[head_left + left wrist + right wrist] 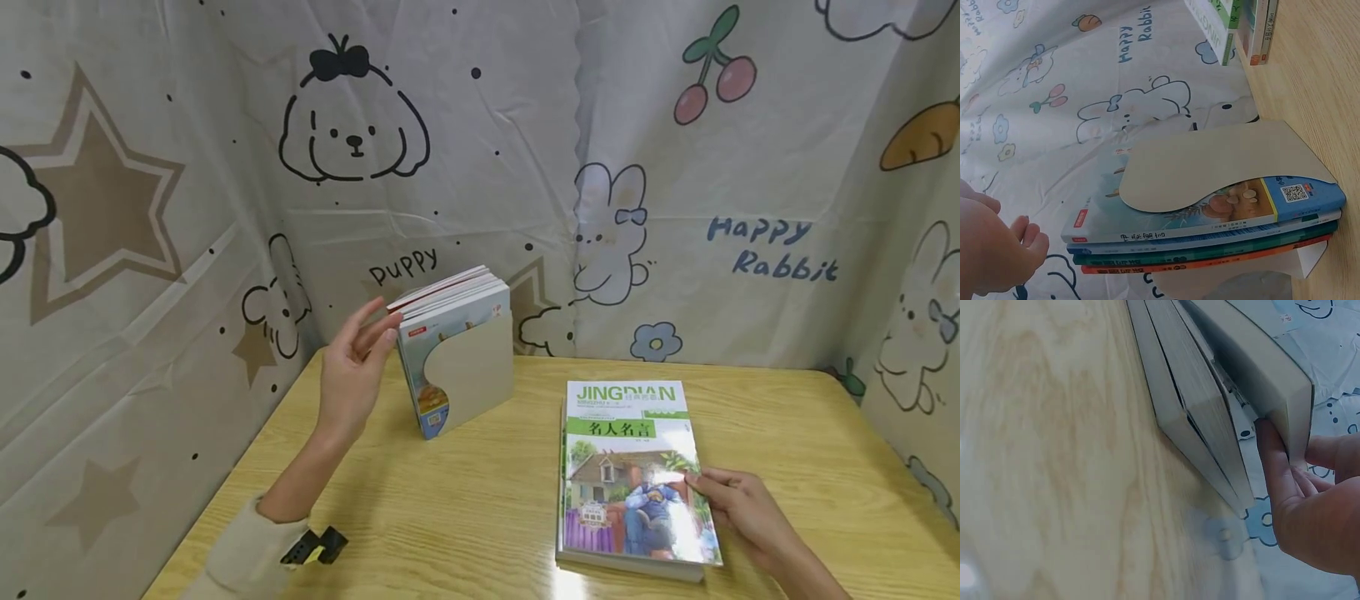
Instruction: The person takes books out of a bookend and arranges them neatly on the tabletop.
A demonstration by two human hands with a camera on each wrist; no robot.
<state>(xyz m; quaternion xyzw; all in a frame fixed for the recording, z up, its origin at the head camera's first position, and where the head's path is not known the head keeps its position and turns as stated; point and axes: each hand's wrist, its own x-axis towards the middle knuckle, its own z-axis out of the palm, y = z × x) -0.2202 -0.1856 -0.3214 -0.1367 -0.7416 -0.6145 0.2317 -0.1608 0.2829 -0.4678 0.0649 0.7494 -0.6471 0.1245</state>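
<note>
A beige magazine holder (480, 367) packed with several thin books (453, 293) stands upright at the table's left. Beside the books' upper left corner is my left hand (352, 367), its fingers loosely bent; the left wrist view shows a gap between this hand (1004, 244) and the spines (1147, 250). On the right, my right hand (750, 508) pinches the right edge of a thick white-and-green book (630, 433), thumb on the cover. In the right wrist view that book (1266, 369) is tilted up off two thick books (1191, 394) beneath it.
The wooden table (465, 508) runs back to a printed cloth (487, 125) that hangs behind and along both sides. A small black device (315, 546) sits at the left sleeve's cuff (262, 542).
</note>
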